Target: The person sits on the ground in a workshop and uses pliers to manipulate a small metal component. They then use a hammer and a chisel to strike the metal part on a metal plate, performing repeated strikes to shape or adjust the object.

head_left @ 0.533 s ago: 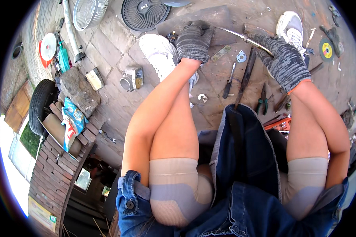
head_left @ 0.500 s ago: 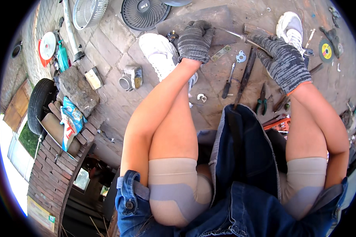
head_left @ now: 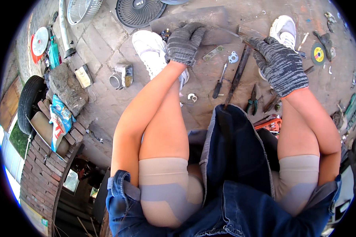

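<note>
My left hand (head_left: 185,43), in a grey knit glove, has curled fingers beside a dark metal plate (head_left: 215,17) and my left shoe. What those fingers hold, if anything, is hidden. My right hand (head_left: 281,65), gloved the same way, grips a thin pale metal rod (head_left: 233,34) that points leftward over the plate toward my left fingers. Below and between the hands lie a perforated strip (head_left: 213,53), a small round-holed plate (head_left: 233,57), a screwdriver (head_left: 218,87), a long dark bar (head_left: 238,73) and green-handled pliers (head_left: 252,100).
Fan grilles (head_left: 140,12) lie at the back. At left are a tyre (head_left: 27,102), rock (head_left: 67,89), blue bag (head_left: 59,122) and brick edge (head_left: 35,170). A metal fitting (head_left: 122,79) sits left of my legs; a yellow disc (head_left: 318,54) and an orange case (head_left: 267,127) are at right.
The whole view has shifted, so most things sit further left. The rod and my right hand appear slightly lower; both hands keep much the same curled shape.
</note>
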